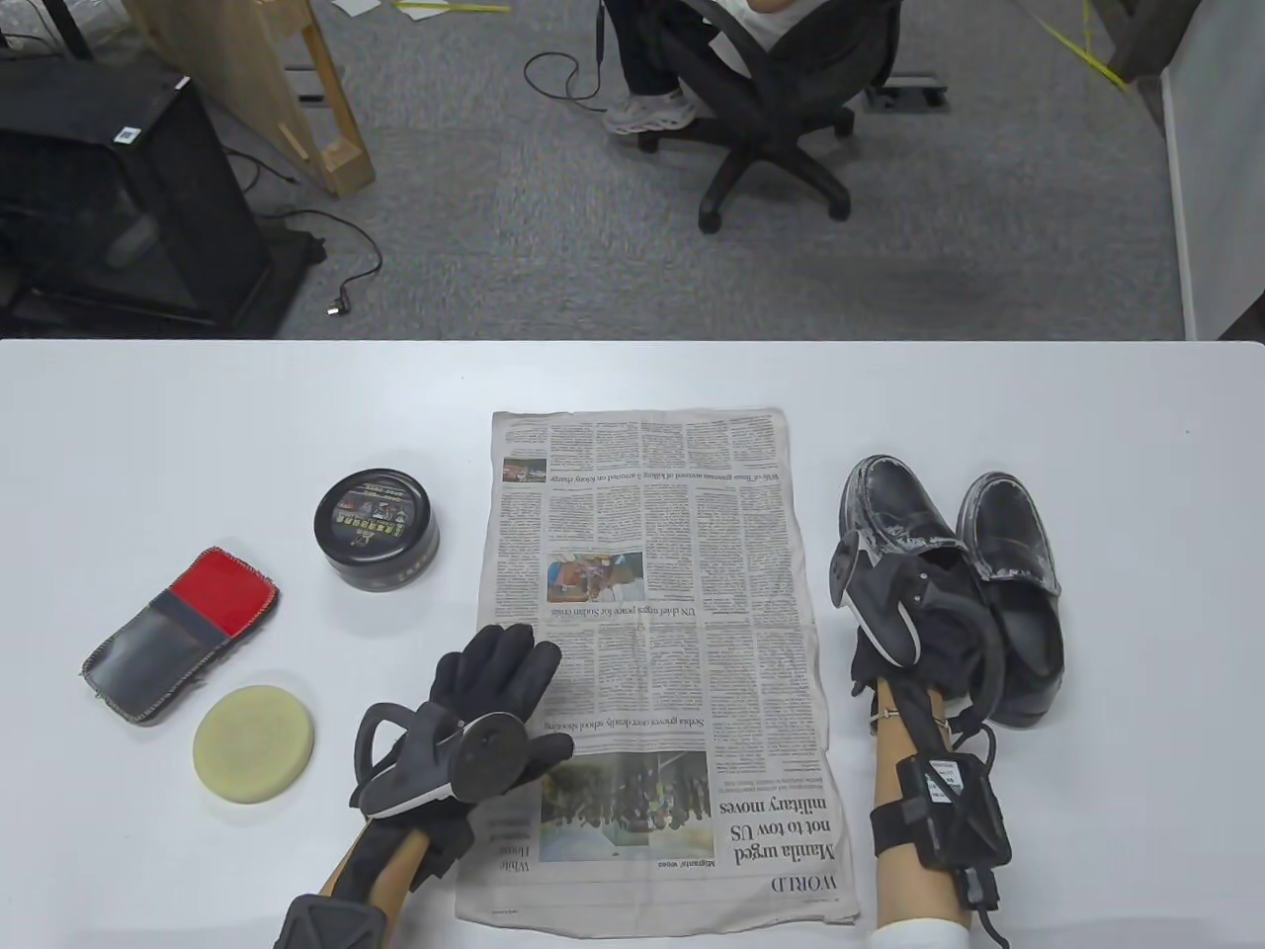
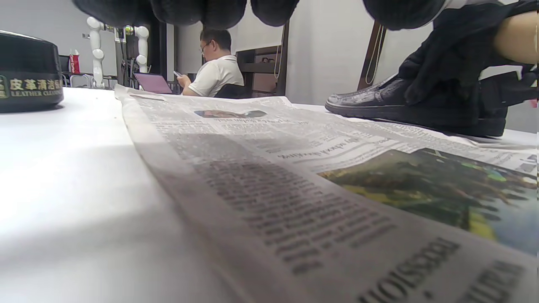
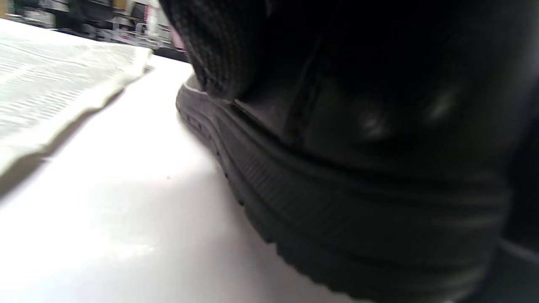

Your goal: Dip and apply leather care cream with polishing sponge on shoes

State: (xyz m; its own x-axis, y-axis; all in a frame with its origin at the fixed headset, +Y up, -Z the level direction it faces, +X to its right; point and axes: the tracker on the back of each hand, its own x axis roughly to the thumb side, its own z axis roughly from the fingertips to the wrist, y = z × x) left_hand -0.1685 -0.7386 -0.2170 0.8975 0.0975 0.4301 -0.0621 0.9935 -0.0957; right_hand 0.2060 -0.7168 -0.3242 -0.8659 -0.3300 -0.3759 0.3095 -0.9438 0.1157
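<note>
Left grip (image 1: 491, 692) flat and relaxed on newspaper (image 1: 652, 593), right grip (image 1: 914, 608) clutching left shoe (image 1: 894, 514), cream tin (image 1: 377, 529) at ten o'clock, sponge (image 1: 255, 743) on counter (image 1: 198, 415)

Newspaper (image 1: 652, 652) lies flat mid-table (image 1: 148, 415), long edge running near to far; tin (image 1: 377, 529) sits left of it near its far half, apart from the paper; cloth (image 1: 183, 633) is further left, nearer the table's left edge; sponge (image 1: 255, 743) lies just in front of the cloth, close but not touching. Left hand (image 1: 494, 707) rests on the paper's left edge, fingers flat, right of the sponge. Two shoes (image 1: 949, 583) stand side by side right of the paper, toes pointing away; left shoe is just beside the paper's right edge; right hand (image 1: 914, 618) sits on that shoe's heel end, fingers in the opening; other shoe touches it on the right.
</note>
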